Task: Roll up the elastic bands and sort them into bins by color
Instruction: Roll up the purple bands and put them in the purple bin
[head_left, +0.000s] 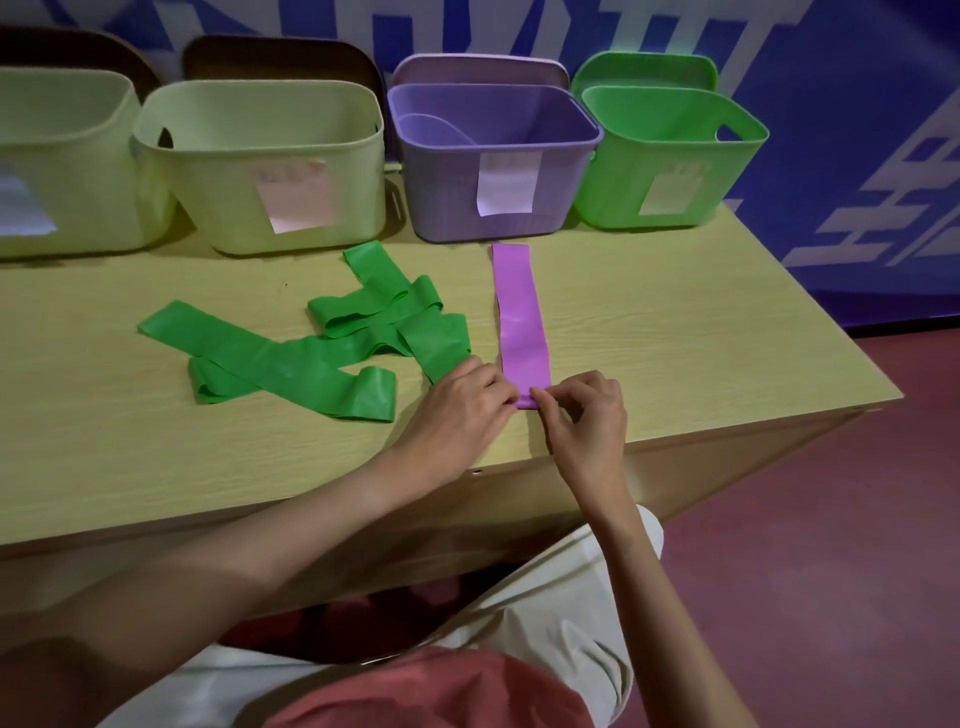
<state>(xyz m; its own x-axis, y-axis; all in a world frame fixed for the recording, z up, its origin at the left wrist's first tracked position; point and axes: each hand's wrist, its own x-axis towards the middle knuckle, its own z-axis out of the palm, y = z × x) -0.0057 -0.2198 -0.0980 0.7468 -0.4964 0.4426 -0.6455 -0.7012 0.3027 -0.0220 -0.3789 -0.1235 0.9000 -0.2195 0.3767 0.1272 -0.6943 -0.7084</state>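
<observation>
From your head camera, you look down on a pale wood-grain tabletop whose near edge runs diagonally toward the right corner. Beyond that edge the floor is dull red, and behind the tabletop hangs a blue wall with large white markings.

Along the far side stands a row of bins, each with a paper label on its front: two pale yellow-green bins at left, the leftmost cut off by the frame, then a purple bin, then a green bin at right. A purple lid and a green lid lean behind the latter two. Two dark chair backs show behind the pale bins.

The purple band lies flat and straight, running from just in front of the purple bin toward you. Its near end is turned up into a small roll. Your left hand and right hand meet at that end, each grip clamped on the roll with fingertips pinching it.

Left of it, a loose pile of green bands lies crossed and overlapping; your left hand rests partly on one strip.

At the bottom you see light trousers and a red shirt.
</observation>
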